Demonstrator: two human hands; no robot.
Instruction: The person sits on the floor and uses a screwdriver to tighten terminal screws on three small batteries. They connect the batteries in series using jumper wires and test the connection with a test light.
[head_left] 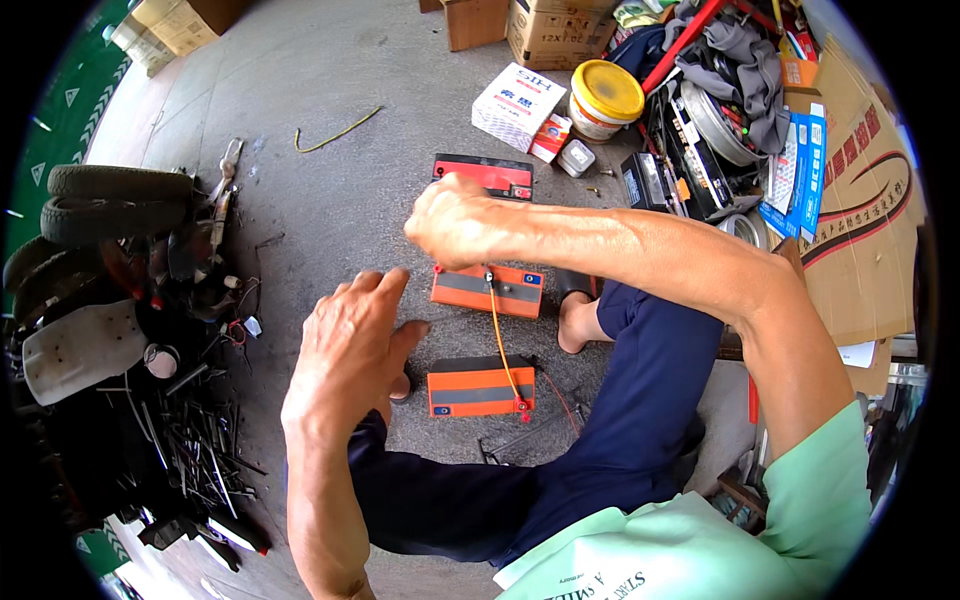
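Three box-shaped batteries stand in a row on the floor between my legs. The far battery (488, 178) is red and black, while the middle battery (512, 300) and the near battery (470, 388) are orange with grey bands. An orange wire (497, 325) links a terminal on the middle one to a red terminal on the near one's right end. My right hand (460, 222) is closed above the gap between the far and middle batteries; its fingertips and anything in them are hidden. Left of the middle battery, my left hand (350, 335) hovers open, thumb apart, holding nothing visible.
Tyres (115, 182), loose parts and tools crowd the left. At the far right are a white box (518, 105), a yellow-lidded tub (607, 90), a black battery (650, 183) and flattened cardboard (860, 220). A yellow wire (338, 133) lies on the floor farther off.
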